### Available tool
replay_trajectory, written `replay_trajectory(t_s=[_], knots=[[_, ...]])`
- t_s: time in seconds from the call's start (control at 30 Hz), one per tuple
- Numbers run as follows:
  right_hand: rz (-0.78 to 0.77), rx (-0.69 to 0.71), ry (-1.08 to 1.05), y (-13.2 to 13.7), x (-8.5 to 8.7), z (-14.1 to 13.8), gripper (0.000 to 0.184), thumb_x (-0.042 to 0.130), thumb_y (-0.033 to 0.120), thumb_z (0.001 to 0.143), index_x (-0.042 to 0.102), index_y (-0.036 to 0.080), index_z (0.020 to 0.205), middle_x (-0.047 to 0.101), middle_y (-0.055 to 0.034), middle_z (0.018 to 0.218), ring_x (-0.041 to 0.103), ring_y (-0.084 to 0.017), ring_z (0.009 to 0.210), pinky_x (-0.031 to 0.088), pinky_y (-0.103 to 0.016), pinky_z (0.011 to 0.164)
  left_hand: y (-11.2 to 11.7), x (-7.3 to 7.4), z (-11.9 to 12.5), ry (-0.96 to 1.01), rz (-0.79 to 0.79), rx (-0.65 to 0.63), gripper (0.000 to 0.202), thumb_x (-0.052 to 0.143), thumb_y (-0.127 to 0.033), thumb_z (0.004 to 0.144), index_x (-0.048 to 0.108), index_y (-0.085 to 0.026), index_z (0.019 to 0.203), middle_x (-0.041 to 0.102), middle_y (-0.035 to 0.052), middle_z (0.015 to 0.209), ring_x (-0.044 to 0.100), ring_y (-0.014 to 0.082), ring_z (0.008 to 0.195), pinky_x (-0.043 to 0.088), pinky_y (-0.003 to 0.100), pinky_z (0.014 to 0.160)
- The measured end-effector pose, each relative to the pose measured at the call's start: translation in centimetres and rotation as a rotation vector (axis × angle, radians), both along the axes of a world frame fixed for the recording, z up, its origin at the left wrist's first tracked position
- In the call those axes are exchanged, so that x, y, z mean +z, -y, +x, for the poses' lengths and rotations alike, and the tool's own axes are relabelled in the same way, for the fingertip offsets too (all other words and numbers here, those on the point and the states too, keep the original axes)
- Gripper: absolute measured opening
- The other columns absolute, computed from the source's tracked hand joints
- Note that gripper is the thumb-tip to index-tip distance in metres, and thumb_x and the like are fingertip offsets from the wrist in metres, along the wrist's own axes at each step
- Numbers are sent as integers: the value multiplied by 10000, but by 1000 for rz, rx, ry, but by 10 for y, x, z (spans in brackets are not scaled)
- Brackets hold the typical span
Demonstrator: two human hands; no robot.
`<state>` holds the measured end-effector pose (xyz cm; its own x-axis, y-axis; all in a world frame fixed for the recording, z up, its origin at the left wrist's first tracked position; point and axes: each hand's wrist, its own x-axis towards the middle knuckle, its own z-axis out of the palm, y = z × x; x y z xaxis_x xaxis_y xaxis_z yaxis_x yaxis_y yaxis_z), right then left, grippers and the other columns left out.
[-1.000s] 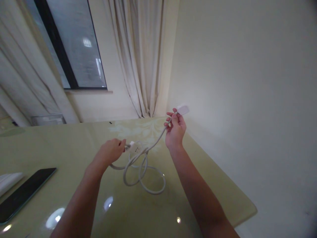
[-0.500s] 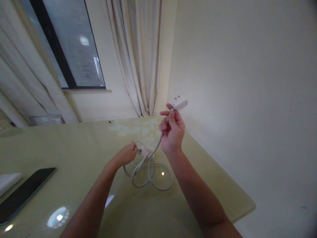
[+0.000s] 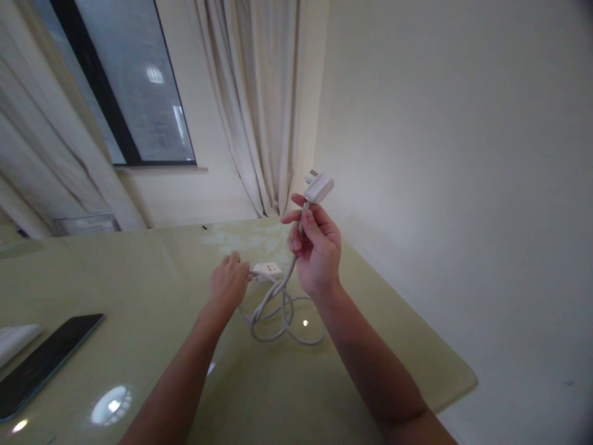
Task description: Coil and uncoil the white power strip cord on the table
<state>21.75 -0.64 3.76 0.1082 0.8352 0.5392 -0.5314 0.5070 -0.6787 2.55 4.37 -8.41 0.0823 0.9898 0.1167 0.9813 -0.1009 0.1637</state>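
Observation:
My right hand [image 3: 317, 247] is raised above the table, its thumb and fingers closed on the cord just below a white plug [image 3: 319, 186]. The plug's metal prongs point up and to the left. To the left and lower, my left hand [image 3: 229, 281] is closed around the grey-white power cord [image 3: 266, 338] beside a white socket block [image 3: 269, 269]. Socket holes show on the block's upper face. Between my hands the cord hangs and lies in loose, tangled loops over the table. The left fingertips are partly hidden.
The glossy pale-green table [image 3: 152, 278] has a rounded right corner by a plain wall [image 3: 440, 154]. A dark flat device [image 3: 46, 361] and a white object [image 3: 16, 340] lie at left. Near the far edge sits a small black piece [image 3: 204, 227]. Curtains [image 3: 259, 105] hang behind.
My right hand and the plug have moved slightly left and the plug has turned. My left hand has shifted a little left and up, showing more of the socket block; the cord loops moved.

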Motion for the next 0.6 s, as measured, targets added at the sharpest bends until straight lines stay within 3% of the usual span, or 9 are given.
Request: replay_trajectory(t_s=[0.07,0.2,0.27,0.33,0.47,0.6], knots=[[-10,1,13,-1,-1,0,264,647,418,962,732,254,1151,731,-12,887,332,-98,524,216,-267,453,-2,-2,-4,7,-7,11,197,543,-286,998,711,-184,992,682,225,1249,620,394,1277,481,458,987],[-33,4,3,-4,-2,0,270,663,407,934,744,241,1130,725,-8,848,330,-91,513,220,-258,436,-7,-11,-12,102,-135,-59,119,623,-292,939,689,-195,920,750,121,937,723,289,943,500,353,829],[-32,15,-24,-5,-2,0,264,666,388,925,749,235,1124,716,-2,825,331,-83,505,218,-252,432,-9,-15,-15,170,-186,-121,68,652,-217,875,690,-200,928,766,82,920,725,242,880,492,304,788],[-19,34,-49,-6,-2,1,245,667,364,921,753,226,1104,703,7,798,331,-74,496,209,-246,434,-12,-18,-17,235,-218,-164,179,627,-121,805,703,-203,945,783,68,956,729,217,875,491,278,784],[-14,41,-51,-10,-3,3,223,662,347,919,756,210,1068,668,23,736,334,-67,485,203,-237,438,-16,-22,-22,321,-273,-203,213,592,-86,692,734,-203,799,780,67,884,730,249,892,493,297,810],[-35,-18,53,-19,-3,11,255,658,396,946,753,192,1065,640,31,680,340,-69,476,207,-235,438,-14,-19,-30,392,-363,-236,146,623,-178,693,764,-206,717,724,30,720,701,270,815,480,315,773]])
